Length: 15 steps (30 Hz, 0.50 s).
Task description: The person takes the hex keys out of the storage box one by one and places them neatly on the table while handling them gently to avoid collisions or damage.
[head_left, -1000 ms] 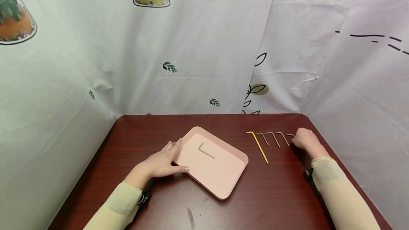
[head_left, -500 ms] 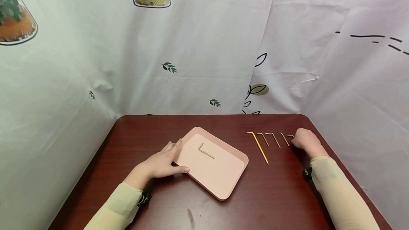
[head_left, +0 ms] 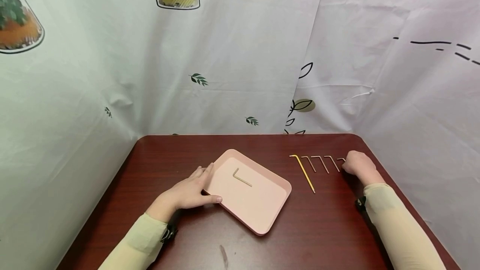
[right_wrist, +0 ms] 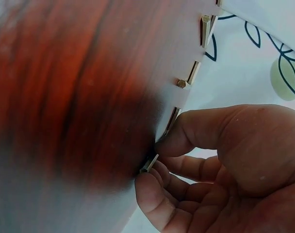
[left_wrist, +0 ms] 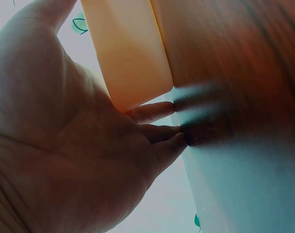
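Observation:
At the far right of the table, my right hand has its thumb and fingers around a small hex key. Most of that key is hidden by the hand in the head view. One end of the key pokes out between the fingertips in the right wrist view, low at the table. My left hand rests against the left corner of a pink tray, thumb at the near rim. Its fingers lie straight along the tray's side, with tips at the table. One hex key lies inside the tray.
Left of my right hand, three bare metal hex keys lie in a row: one nearest the hand, a middle one and another. Beyond them lies a longer yellow hex key. A white printed curtain surrounds the dark red table.

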Each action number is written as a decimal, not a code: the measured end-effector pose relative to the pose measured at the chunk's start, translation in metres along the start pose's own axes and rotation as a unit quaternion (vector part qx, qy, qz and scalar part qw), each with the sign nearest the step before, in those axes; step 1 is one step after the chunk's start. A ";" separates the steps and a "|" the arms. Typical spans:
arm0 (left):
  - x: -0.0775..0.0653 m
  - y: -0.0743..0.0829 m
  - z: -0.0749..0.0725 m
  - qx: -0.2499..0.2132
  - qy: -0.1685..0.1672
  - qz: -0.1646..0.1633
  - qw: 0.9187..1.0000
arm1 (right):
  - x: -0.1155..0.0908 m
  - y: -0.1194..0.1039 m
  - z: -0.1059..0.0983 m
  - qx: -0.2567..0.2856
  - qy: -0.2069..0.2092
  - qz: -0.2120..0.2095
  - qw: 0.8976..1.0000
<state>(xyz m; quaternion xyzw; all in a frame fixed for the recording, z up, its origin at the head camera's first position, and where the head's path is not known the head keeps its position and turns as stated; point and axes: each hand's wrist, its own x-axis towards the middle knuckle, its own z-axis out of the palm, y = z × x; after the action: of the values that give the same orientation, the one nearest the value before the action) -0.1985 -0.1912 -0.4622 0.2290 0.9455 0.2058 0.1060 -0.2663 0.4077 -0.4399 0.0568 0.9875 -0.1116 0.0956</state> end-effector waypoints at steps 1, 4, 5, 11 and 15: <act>0.000 0.000 0.000 -0.001 0.000 0.000 1.000 | 0.000 0.000 0.000 -0.001 0.001 -0.003 1.000; 0.000 -0.001 0.001 -0.001 -0.001 0.001 1.000 | 0.000 0.001 0.001 -0.002 0.001 -0.013 1.000; 0.001 -0.001 0.001 -0.001 -0.001 0.000 1.000 | 0.000 0.001 0.002 -0.002 0.001 -0.017 1.000; 0.001 -0.001 0.001 -0.002 -0.001 0.000 1.000 | 0.002 0.001 0.001 0.001 0.003 -0.012 1.000; 0.001 -0.001 0.001 -0.002 -0.001 -0.001 1.000 | 0.003 0.002 0.001 0.001 0.006 -0.010 1.000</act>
<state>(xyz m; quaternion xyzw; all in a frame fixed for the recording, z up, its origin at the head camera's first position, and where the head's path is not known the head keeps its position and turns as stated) -0.1991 -0.1912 -0.4634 0.2282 0.9452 0.2068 0.1079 -0.2690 0.4098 -0.4424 0.0479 0.9885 -0.1136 0.0881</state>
